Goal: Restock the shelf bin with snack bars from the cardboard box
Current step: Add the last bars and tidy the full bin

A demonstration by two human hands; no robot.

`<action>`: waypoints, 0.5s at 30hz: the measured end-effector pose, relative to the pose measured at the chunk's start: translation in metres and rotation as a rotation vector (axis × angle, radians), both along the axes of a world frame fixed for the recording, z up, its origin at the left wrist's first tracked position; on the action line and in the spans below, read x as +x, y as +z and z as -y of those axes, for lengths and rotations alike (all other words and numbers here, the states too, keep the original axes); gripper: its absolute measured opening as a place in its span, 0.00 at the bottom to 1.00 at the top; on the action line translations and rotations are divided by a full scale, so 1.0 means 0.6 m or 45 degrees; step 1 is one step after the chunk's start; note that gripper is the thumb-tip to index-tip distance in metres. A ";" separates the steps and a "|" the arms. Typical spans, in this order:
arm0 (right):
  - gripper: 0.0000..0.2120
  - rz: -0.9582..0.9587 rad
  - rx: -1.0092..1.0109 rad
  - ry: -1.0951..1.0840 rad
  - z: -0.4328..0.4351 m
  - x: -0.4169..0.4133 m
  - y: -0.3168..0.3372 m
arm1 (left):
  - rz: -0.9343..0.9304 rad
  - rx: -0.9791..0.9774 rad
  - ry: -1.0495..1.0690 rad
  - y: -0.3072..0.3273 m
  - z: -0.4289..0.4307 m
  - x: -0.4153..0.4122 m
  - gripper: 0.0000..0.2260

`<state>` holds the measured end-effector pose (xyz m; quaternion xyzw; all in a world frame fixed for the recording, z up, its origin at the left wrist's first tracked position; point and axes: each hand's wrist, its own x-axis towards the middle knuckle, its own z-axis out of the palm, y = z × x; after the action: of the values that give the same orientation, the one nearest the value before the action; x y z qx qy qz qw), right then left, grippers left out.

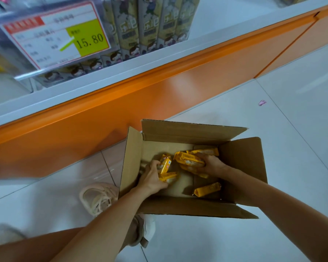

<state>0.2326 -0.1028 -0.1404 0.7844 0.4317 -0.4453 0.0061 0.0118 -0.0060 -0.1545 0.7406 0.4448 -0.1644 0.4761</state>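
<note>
Head view: both hands' fingers grip yellow snack bars [190, 160] inside open cardboard box [242, 167]; one bar [207, 189] lies loose.

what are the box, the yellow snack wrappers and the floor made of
The box looks like corrugated cardboard: matte brown, with a fluted edge showing on its raised flap. The snack bars' wrappers, such as the loose one, seem to be thin glossy plastic film, crinkled and crimped at the ends. The floor appears to be glazed or polished tile: pale, reflective, split by thin grout lines.
</note>
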 end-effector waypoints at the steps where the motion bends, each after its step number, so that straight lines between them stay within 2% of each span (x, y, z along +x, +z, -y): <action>1: 0.30 -0.035 0.043 -0.022 -0.003 -0.001 0.006 | 0.011 0.007 0.030 0.009 -0.007 0.001 0.35; 9: 0.29 -0.139 0.331 -0.199 -0.028 -0.006 0.090 | 0.084 0.180 0.048 0.116 -0.051 0.009 0.33; 15: 0.31 -0.130 0.421 -0.106 -0.049 -0.010 0.177 | 0.145 0.289 0.003 0.220 -0.077 -0.011 0.31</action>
<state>0.2264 -0.0733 -0.0342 0.7684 0.4658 -0.4072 -0.1635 0.0052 0.0401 -0.0227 0.7973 0.4336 -0.0704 0.4139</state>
